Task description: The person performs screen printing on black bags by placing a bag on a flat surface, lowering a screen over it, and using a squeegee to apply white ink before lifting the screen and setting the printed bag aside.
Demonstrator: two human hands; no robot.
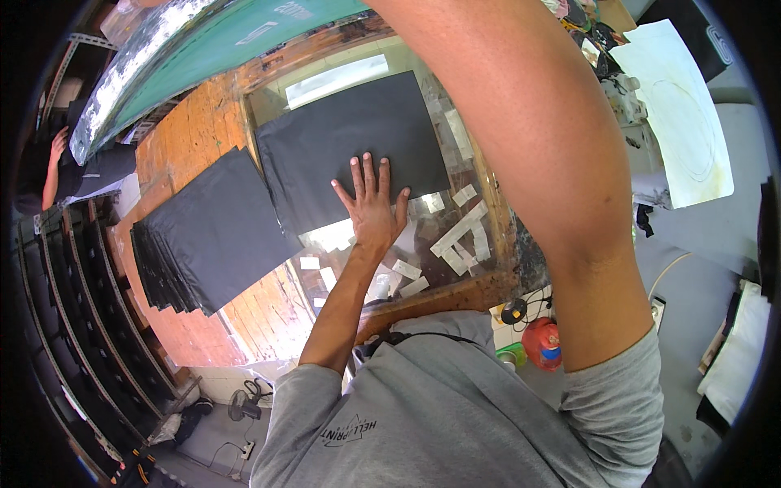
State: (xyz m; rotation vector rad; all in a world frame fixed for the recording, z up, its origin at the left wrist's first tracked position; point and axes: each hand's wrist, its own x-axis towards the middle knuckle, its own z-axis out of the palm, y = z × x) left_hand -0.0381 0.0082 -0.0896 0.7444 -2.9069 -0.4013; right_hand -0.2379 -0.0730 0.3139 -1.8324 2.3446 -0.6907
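Note:
My left hand (373,203) lies palm down with fingers spread on a smooth black sheet (317,154); I cannot tell if it is paper, plastic or a flat bag. Under the sheet is a glass-topped panel (390,252) in a wooden frame. Left of it, a fanned stack of similar black sheets (215,236) rests on the wooden table. My right arm (521,122) reaches up past the top edge, so its hand is out of sight. A green screen-printing frame (228,49) with pale edges stands tilted over the far left.
White tape pieces (460,236) stick to the glass. Dark rack shelves (98,317) stand at the left, where another person's arm (53,175) shows. A whitish board (679,114) is at the far right. A small fan (242,405) and a red object (542,343) sit below the table.

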